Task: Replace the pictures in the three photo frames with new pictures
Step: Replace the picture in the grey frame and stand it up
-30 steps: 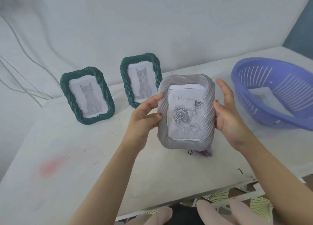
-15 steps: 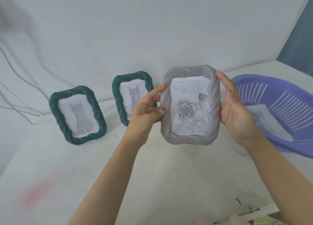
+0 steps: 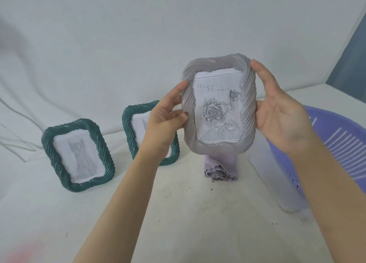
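I hold a grey twisted-rope photo frame (image 3: 248,112) upright in the air, facing me, with a rose picture (image 3: 216,112) inside it. My left hand (image 3: 166,114) grips its left edge and my right hand (image 3: 277,112) its right edge. Two green rope-pattern frames stand on the white table against the wall, each with a cat picture: one at the left (image 3: 77,153), one (image 3: 128,128) partly hidden behind my left hand.
A folded lilac cloth (image 3: 220,168) lies on the table below the held frame. A purple slotted plastic basket (image 3: 336,155) sits at the right, behind my right forearm. A pink stain (image 3: 25,252) marks the table's near left.
Both hands have lifted the grey frame higher, off the lilac cloth, which now shows below it. The view has tilted up and shifted.
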### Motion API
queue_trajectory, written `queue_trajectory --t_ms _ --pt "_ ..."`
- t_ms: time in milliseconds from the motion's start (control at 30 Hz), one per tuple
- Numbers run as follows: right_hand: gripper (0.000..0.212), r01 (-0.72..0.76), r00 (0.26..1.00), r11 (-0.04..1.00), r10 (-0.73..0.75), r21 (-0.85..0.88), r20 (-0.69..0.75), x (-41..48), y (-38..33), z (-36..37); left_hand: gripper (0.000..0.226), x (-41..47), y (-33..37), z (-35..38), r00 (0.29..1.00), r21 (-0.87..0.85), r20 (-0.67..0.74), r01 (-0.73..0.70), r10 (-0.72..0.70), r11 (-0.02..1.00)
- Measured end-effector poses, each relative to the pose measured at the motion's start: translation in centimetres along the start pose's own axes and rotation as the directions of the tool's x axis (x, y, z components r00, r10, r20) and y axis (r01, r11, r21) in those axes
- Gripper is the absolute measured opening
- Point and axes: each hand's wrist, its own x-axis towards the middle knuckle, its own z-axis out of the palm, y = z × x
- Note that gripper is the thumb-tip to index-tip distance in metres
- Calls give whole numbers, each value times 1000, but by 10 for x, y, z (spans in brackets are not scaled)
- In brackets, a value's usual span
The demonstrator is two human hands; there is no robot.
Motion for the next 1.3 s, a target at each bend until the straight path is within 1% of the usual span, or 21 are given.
queue_trajectory --t_ms 67,233,400,533,600,700,833,933,1067,1167,1300 --pt "39 -15 1000 999 15 36 1 12 5 -2 62 10 -6 -1 1000 20 -19 -10 10 1000" --pt "42 -19 999 999 17 -38 -41 41 30 -14 65 28 -31 0 995 42 -95 25 -21 999" --pt "51 -48 993 997 42 -53 -110 64 53 -27 78 42 -53 9 967 74 -242 100 -80 992" --pt "54 -76 987 994 63 -84 -150 79 72 -35 81 51 -73 17 937 71 -329 147 -116 987" --pt "53 -73 978 994 56 -77 -201 82 78 -35 81 53 -80 21 923 62 -361 168 -135 984" --pt "45 -43 967 997 26 -60 -253 84 91 -34 79 52 -89 27 904 51 -401 183 -148 982" --pt "40 -10 945 994 -27 -110 -326 84 103 -30 84 50 -101 30 882 73 -452 187 -135 980" --pt "36 16 924 996 -47 -84 -379 83 110 -28 83 49 -110 29 887 111 -444 197 -129 974" --pt "39 -2 907 999 -18 -46 -421 85 109 -28 79 48 -112 31 888 137 -442 203 -124 969" --pt "46 -20 881 998 -7 -54 -474 83 108 -29 76 46 -113 31 913 141 -386 197 -130 970" --pt "44 -53 857 998 25 -40 -515 77 107 -34 79 37 -112 31 930 124 -320 232 -183 965"
